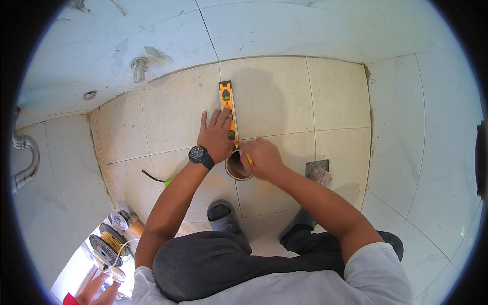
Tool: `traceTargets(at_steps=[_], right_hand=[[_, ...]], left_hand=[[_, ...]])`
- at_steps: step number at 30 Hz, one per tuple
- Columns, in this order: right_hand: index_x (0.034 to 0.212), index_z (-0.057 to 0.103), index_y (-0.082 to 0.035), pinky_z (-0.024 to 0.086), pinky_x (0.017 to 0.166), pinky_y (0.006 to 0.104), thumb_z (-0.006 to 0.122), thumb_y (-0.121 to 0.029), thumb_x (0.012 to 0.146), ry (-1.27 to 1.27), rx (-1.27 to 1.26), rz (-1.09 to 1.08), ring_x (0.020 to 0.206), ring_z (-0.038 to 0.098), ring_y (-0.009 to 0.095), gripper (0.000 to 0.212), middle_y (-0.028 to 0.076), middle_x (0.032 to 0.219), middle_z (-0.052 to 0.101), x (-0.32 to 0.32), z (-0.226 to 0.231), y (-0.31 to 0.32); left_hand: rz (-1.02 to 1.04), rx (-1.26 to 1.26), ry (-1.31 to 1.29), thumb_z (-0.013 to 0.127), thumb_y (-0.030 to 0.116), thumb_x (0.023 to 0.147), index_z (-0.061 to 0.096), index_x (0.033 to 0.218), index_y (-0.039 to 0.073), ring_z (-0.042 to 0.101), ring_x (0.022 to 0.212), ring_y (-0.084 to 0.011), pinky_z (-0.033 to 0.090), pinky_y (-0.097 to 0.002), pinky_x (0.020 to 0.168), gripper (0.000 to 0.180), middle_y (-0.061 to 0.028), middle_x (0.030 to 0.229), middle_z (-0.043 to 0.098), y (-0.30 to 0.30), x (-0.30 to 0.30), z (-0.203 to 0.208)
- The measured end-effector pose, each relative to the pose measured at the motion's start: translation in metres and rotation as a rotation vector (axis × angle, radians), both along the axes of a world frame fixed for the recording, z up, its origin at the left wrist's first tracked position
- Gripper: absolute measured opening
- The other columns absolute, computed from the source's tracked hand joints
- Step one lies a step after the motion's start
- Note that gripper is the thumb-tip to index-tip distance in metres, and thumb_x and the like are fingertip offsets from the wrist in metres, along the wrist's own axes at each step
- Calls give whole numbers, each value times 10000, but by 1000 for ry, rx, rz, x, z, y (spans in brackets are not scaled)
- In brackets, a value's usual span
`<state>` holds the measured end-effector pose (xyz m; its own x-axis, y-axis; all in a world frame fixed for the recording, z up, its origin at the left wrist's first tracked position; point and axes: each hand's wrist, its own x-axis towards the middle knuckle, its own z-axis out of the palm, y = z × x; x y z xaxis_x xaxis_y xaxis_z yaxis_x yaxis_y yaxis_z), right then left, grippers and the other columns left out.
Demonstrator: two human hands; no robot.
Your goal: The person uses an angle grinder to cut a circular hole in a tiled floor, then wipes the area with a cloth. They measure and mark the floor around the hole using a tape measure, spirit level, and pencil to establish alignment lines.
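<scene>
An orange spirit level (226,93) with dark vials lies on the beige floor tiles, its near end at the rim of a round pipe opening (238,170) in the floor. My left hand (216,136) lies flat on it, fingers stretched out, pressing its lower half; a black watch (201,156) is on that wrist. Closed round a yellow pencil (249,158), my right hand (262,158) is beside the level's near end, above the opening's right edge. The pencil's tip is too small to make out clearly.
A square drain patch (317,172) is at the right. At the left are a wall tap (139,68), a metal pipe bend (31,157), a green-and-black object (168,181), an angle grinder (120,219) and a cable reel (108,244). Another person's legs (94,290) show at lower left.
</scene>
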<state>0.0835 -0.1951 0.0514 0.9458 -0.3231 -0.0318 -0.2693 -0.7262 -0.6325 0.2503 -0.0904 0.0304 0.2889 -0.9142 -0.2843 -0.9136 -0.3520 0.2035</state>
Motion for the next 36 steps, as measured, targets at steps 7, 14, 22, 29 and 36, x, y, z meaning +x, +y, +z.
traceTargets(at_steps=[7,14,22,29,36], right_hand=[[954,704,-37,537,682,482,630,-207,916,-241,-14,-211,776,661,369,189,164,834,694,42,-9,-30],[1125,725,-35,557,779,461,622,-211,954,-171,-3,-268,888,684,356,266,165,958,723,105,-42,-65],[909,706,-57,547,715,500,570,-285,981,134,77,-13,795,657,391,275,167,839,698,15,3,-6],[926,690,5,535,724,485,618,-254,986,83,187,-192,836,683,402,275,212,877,705,12,16,-13],[937,625,29,556,722,520,640,-355,961,312,226,-408,812,697,435,385,228,848,697,64,-2,-15]], left_hand=[[10,6,14,744,400,843,459,1487,11,347,1498,-337,210,-620,1227,804,-146,1650,316,0,0,-3],[18,-10,6,749,379,842,451,1484,15,362,1485,-343,228,-621,1221,796,-143,1655,304,1,-1,-2],[39,-29,54,767,363,830,463,1479,16,367,1476,-349,220,-614,1229,796,-138,1652,308,2,0,-3],[51,-54,93,774,364,832,471,1472,17,355,1478,-365,215,-592,1239,789,-146,1637,331,4,2,-7],[12,-268,262,813,385,793,383,1527,-6,249,1534,-425,191,-564,1256,936,-228,1650,280,22,20,-17]])
